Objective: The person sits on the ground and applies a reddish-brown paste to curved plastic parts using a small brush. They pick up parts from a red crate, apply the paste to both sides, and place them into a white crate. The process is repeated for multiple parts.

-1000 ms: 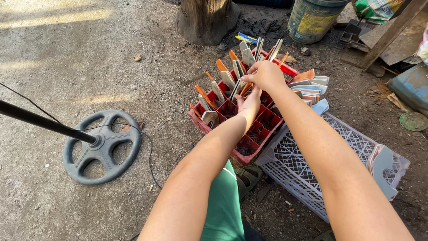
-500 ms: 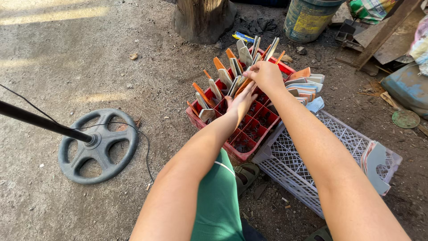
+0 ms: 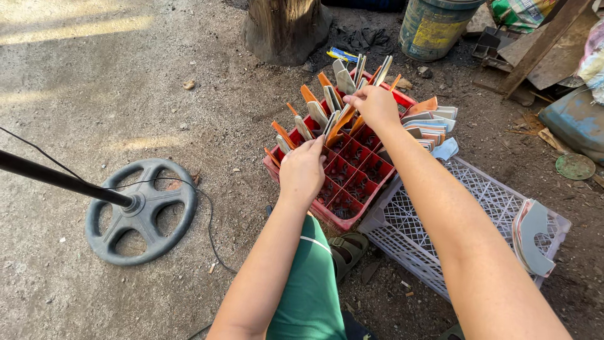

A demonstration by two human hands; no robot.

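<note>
While both arms reach out over the red crate [image 3: 352, 189], the left hand [image 3: 303, 171] rests on its near-left part, fingers curled narrowly around the top of a grey and orange flat piece [image 3: 332, 126] standing in one of the compartments. The right hand [image 3: 375, 106] is over the crate's far side, fingers pinched shut on the top of another flat piece; just which one it holds I cannot tell. More of these pieces stand tilted in the crate's far and left compartments, while the near compartments show only their dividers. Just right of the crate lies a stack of flat pieces [image 3: 431, 126], and a grey plastic basket [image 3: 472, 214] touches the crate's near-right side. Well to the left of the crate, a round black stand base [image 3: 141, 211] sits on the ground. Beyond the crate stand a tree stump [image 3: 283, 28] and a bucket [image 3: 434, 25].
</note>
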